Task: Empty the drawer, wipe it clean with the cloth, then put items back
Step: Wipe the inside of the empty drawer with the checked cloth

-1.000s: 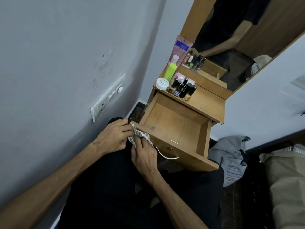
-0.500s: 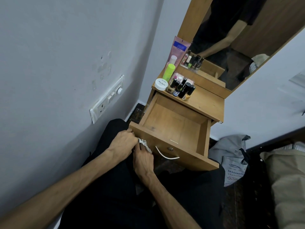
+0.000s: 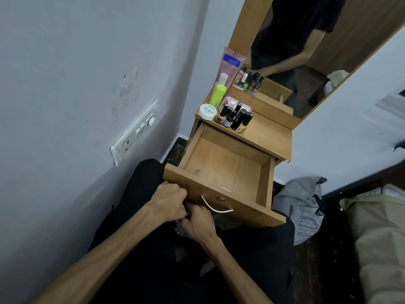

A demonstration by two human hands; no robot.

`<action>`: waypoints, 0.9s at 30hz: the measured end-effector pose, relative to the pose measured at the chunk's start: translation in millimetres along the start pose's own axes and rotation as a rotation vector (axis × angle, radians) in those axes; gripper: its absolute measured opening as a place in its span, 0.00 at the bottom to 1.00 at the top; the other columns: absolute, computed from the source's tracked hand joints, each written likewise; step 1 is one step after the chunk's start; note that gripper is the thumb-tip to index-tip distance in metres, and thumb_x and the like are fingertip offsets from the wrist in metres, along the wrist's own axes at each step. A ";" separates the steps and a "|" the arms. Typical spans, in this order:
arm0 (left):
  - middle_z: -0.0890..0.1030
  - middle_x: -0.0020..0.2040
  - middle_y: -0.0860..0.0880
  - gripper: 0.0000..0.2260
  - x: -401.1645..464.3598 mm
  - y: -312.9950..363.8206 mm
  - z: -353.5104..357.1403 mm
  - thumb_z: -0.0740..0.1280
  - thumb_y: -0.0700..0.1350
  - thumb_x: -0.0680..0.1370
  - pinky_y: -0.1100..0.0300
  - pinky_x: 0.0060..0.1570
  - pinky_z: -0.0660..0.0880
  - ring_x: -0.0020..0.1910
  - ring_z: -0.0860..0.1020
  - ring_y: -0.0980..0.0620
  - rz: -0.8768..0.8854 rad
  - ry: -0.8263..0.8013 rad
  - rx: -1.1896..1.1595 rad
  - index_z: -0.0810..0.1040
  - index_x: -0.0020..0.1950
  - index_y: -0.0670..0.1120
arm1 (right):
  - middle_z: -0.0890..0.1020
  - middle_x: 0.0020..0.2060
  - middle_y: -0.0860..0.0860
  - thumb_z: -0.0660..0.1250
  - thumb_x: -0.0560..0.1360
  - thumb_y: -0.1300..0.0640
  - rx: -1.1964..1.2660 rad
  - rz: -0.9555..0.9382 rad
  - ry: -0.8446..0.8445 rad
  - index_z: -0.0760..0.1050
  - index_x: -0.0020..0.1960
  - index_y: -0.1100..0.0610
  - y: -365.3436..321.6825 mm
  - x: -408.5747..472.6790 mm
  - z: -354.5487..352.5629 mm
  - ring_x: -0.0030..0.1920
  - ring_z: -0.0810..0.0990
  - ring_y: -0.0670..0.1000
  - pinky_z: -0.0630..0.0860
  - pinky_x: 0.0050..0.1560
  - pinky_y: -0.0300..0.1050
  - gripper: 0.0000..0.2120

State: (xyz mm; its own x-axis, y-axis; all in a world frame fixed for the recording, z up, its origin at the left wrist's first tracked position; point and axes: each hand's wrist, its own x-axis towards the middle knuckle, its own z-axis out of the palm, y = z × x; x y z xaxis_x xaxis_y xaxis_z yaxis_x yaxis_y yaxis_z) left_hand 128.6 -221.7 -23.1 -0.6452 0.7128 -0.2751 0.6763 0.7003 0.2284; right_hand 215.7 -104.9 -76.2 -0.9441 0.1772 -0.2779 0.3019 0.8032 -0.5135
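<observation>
The person wore plain black trousers (image 3: pixel 135 194) of matte fabric, covering both legs in the near part of the scene. The bare left forearm (image 3: pixel 105 244) and bare right forearm (image 3: pixel 232 266) carried no sleeve. In the far mirror, a short black sleeve (image 3: pixel 328 20) showed.

Wall switchboard (image 3: pixel 133 132), mirror (image 3: pixel 306 51), grey bag (image 3: pixel 306 207).

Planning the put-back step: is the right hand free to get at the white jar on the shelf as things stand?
Probably not yet. The right hand is down at the lap, gripping the cloth together with the left hand. The path over the open drawer to the white jar looks unobstructed.
</observation>
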 end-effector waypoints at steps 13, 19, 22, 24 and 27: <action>0.84 0.37 0.52 0.05 -34.3 -26.3 -81.3 0.73 0.43 0.71 0.46 0.40 0.81 0.36 0.83 0.49 0.009 0.347 -0.936 0.84 0.42 0.53 | 0.85 0.42 0.49 0.62 0.81 0.57 0.520 -0.097 0.059 0.80 0.49 0.50 -48.3 -42.2 -113.1 0.41 0.84 0.49 0.79 0.40 0.47 0.08; 0.86 0.43 0.52 0.07 -17.5 -39.5 -79.8 0.71 0.38 0.75 0.60 0.42 0.81 0.41 0.84 0.55 -0.098 0.512 -1.218 0.84 0.48 0.50 | 0.88 0.47 0.49 0.67 0.82 0.59 0.651 -0.030 0.088 0.80 0.57 0.53 -56.5 -5.6 -154.4 0.44 0.88 0.50 0.84 0.41 0.44 0.06; 0.86 0.43 0.54 0.09 9.2 -50.2 -85.0 0.71 0.37 0.75 0.62 0.44 0.81 0.41 0.84 0.58 -0.138 0.632 -1.282 0.84 0.48 0.50 | 0.87 0.48 0.49 0.70 0.80 0.58 0.569 -0.071 0.193 0.81 0.58 0.54 -61.7 33.1 -173.2 0.45 0.88 0.50 0.85 0.42 0.45 0.07; 0.85 0.42 0.53 0.09 29.4 -57.6 -87.1 0.71 0.35 0.74 0.63 0.42 0.81 0.39 0.83 0.59 -0.156 0.689 -1.270 0.83 0.48 0.48 | 0.86 0.48 0.46 0.71 0.79 0.56 0.379 -0.152 0.283 0.81 0.58 0.51 -63.6 63.7 -179.7 0.46 0.87 0.46 0.86 0.43 0.46 0.08; 0.84 0.44 0.51 0.09 63.2 -71.9 -83.6 0.72 0.35 0.72 0.66 0.40 0.79 0.42 0.82 0.57 -0.214 0.748 -1.201 0.82 0.48 0.47 | 0.85 0.48 0.42 0.70 0.78 0.53 0.041 -0.307 0.402 0.81 0.59 0.48 -70.4 111.2 -182.6 0.46 0.84 0.43 0.84 0.46 0.48 0.10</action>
State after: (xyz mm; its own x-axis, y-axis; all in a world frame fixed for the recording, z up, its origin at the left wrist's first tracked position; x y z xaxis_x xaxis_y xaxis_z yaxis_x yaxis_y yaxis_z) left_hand 9.5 -223.8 21.2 -0.9822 0.1789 0.0577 0.0823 0.1331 0.9877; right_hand 65.2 -38.0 77.2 -0.9639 0.1476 0.2216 -0.0005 0.8312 -0.5559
